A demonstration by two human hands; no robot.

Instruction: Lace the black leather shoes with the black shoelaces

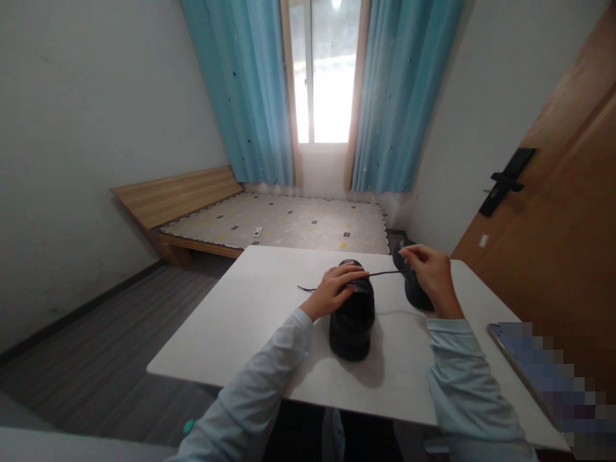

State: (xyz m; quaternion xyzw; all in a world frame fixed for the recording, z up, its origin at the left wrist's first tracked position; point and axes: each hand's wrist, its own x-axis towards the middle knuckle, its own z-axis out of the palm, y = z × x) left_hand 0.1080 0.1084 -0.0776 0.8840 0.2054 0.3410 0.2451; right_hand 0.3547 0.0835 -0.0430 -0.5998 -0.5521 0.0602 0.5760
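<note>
A black shoe [352, 337] stands on the white table in front of me, its heel end towards me. My left hand [334, 289] grips its upper part, the fingers reaching across the top and the thumb lower down. From the shoe a thin black shoelace [385, 273] runs nearly taut to the right. My right hand [430, 269] pinches the far end of that lace, raised above the table. Another lace end sticks out left of my left hand. Partly hidden behind my right hand lies a second black shoe [418, 295].
The white table [216, 333] has a tablet-like device [517, 372] at its right edge, partly blurred out. Beyond the table is a low bed [289, 218] with a small white remote [258, 231]. A wooden door [553, 212] stands at the right.
</note>
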